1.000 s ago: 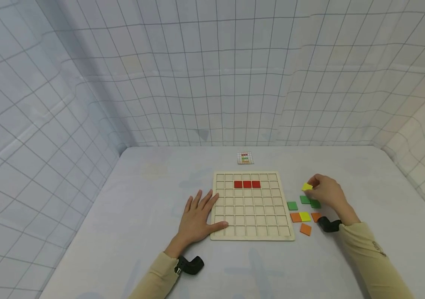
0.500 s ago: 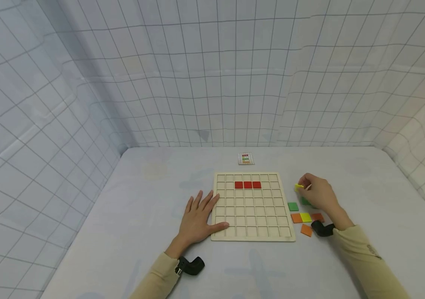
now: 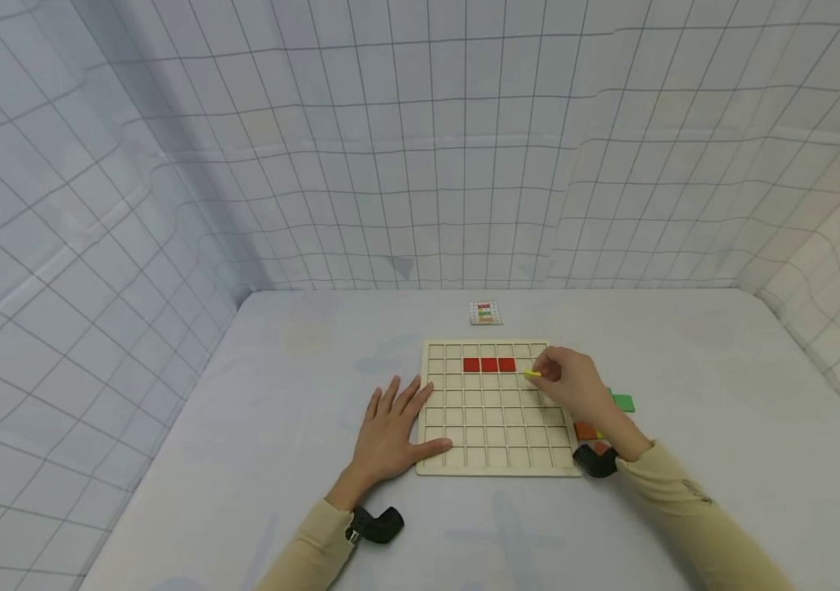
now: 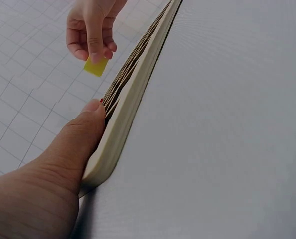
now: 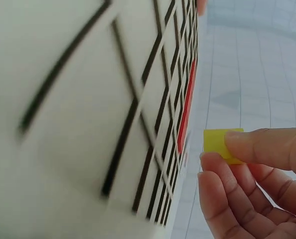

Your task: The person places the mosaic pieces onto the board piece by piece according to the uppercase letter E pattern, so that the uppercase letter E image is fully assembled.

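Tile (image 5: 214, 142) pinched clear of board (image 3: 497, 417), left grip (image 3: 388, 439) across edge (image 3: 421, 419)

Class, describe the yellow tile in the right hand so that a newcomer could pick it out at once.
On the pale table, find the cream gridded board. Over its right side, the right hand pinches a thin yellow tile. It alone is held up, while the red tiles lie flat in the board's squares.
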Motion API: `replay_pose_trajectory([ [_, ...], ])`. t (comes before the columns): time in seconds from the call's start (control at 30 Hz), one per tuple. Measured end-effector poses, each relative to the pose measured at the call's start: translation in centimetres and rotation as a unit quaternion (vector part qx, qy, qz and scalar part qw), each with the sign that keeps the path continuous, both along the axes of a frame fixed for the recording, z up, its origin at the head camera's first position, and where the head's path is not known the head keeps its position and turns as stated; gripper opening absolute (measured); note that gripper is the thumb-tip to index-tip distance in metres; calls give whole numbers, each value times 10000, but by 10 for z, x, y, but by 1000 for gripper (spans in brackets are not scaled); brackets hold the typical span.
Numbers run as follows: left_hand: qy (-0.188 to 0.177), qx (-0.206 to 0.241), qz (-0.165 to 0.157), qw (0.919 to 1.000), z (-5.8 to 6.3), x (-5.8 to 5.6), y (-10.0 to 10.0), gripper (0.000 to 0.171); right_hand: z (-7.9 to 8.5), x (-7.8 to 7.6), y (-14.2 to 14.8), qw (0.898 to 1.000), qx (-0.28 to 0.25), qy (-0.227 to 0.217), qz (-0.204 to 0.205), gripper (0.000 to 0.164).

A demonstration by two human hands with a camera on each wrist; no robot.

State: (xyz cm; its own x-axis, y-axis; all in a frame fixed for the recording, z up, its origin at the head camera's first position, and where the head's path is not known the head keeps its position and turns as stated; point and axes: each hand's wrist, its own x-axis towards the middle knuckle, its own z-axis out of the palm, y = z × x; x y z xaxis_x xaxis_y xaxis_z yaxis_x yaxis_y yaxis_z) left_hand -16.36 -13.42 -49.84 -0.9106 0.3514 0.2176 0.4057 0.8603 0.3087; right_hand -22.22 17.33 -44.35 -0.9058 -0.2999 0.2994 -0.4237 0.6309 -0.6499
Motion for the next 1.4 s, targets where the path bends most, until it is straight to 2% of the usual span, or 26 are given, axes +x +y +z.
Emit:
replay_pose_trajectory([
  [0.17, -59, 1, 28, 10000, 2, 1, 1, 91, 1, -3, -22, 9995, -111, -206, 209, 8],
  [0.43, -209, -85, 129, 9997, 0, -1, 0, 91, -1, -11, -46, 9987, 57, -355, 362, 4],
  [0.67, -207, -83, 111, 9997, 2, -1, 0, 91, 0, -17, -63, 9973, 405, -565, 240, 5],
  [0.87, -196, -86, 96, 9997, 1, -1, 0, 90, 0, -19, -72, 9959, 601, -580, 359, 7],
  [1.1, -207, -86, 95, 9997, 1, 0, 0, 90, 0, -20, -76, 9926, 964, -670, 317, 3],
  [1.4, -220, -138, 112, 9996, 0, -1, 1, 91, 0, -18, -72, 9905, 1183, -560, 419, 12],
])
